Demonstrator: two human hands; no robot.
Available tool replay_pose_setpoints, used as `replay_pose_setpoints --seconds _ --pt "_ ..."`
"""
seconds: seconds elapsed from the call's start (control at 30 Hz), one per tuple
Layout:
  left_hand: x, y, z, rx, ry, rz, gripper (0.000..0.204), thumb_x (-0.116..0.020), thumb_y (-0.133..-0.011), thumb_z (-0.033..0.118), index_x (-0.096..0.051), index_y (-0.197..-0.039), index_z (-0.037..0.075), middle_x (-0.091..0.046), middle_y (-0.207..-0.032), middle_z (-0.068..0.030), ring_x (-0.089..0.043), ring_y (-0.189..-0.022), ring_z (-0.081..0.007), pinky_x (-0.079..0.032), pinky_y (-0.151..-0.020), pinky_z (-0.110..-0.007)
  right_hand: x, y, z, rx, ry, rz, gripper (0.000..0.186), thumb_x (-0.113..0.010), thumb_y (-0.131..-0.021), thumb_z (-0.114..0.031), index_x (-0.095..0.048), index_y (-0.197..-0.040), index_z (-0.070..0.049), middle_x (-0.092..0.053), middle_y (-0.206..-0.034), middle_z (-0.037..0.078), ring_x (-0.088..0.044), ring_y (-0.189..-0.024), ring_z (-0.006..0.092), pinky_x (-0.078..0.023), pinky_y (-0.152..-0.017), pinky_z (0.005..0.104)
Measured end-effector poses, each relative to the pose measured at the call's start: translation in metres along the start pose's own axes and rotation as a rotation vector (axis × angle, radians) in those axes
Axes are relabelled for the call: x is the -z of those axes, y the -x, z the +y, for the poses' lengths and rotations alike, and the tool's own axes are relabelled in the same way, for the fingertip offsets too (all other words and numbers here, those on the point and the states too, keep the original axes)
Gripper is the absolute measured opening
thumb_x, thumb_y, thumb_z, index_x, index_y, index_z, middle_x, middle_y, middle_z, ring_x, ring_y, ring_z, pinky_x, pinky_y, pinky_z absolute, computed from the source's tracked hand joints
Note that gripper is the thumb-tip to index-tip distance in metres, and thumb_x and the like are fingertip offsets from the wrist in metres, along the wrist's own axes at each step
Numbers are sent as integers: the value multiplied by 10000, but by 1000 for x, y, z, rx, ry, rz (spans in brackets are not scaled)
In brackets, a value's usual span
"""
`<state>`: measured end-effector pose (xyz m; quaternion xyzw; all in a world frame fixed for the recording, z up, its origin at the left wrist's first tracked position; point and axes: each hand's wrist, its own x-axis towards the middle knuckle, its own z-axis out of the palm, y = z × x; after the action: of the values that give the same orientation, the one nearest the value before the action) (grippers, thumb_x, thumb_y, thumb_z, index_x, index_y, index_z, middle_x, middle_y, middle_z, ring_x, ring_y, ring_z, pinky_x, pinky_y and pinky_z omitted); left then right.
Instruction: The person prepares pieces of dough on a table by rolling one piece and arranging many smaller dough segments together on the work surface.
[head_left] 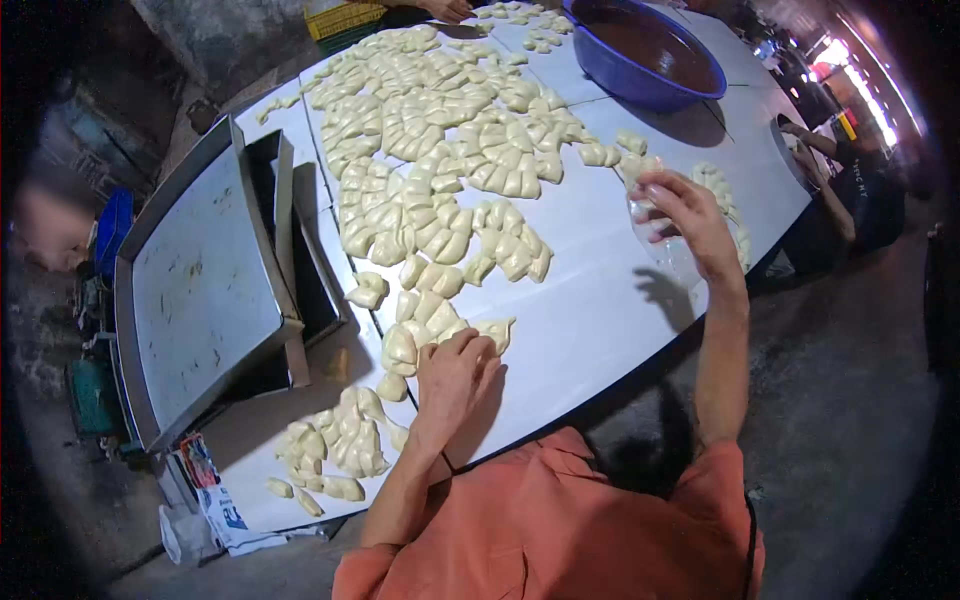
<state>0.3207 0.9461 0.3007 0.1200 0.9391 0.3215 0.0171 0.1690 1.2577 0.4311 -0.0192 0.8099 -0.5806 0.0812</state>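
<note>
Many pale, glossy dough pieces (430,120) cover the white table (590,330), lying close together in clusters. At the near edge of the main group, my left hand (460,375) has its fingers bent down onto a dough piece (493,332). The fingertips are partly hidden there. My right hand (685,215) is raised over the right side of the table, its fingers curled round a clear plastic piece (680,262) whose exact kind I cannot make out. Just beyond that hand is a small dough piece (631,142), and more dough (715,185) lies to its right.
Metal trays (205,290) are stacked at the left, beside a smaller dough cluster (350,440). A purple basin (645,75) of brown liquid stands at the far right. Another person's hand (447,10) is at the far edge; a person in dark clothing (860,185) works at the right.
</note>
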Motion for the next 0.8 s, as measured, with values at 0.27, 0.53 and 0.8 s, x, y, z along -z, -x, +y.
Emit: replay_pose_setpoints --seconds 0.27,0.53,0.8 --pt "5 -19 6 126 -9 -23 242 -679 -904 298 -723 -1056 116 -695 -956 -114 -653 -922 -315 -446 -820 -451 63 83 100 -521 72 -376 402 -683 -966 -264 -612 -1229 31 -691 -951 75 -675 -827 156 -551 -697 280" --pt "-21 -57 15 80 -5 73 310 -680 -911 271 -688 -1146 69 -690 -1002 -134 -651 -951 -333 -474 -844 -451 -26 36 134 -312 -102 -307 298 -684 -956 -212 -649 -1147 14 -655 -809 24 -612 -720 72 -478 -598 226" --pt "-51 -111 22 138 -173 214 423 -678 -852 129 -616 -1271 139 -653 -1031 -100 -657 -903 -306 -460 -756 -440 -101 -52 105 127 577 -285 502 -676 -855 -389 -652 -1146 20 -685 -948 215 -677 -930 387 -525 -819 450"
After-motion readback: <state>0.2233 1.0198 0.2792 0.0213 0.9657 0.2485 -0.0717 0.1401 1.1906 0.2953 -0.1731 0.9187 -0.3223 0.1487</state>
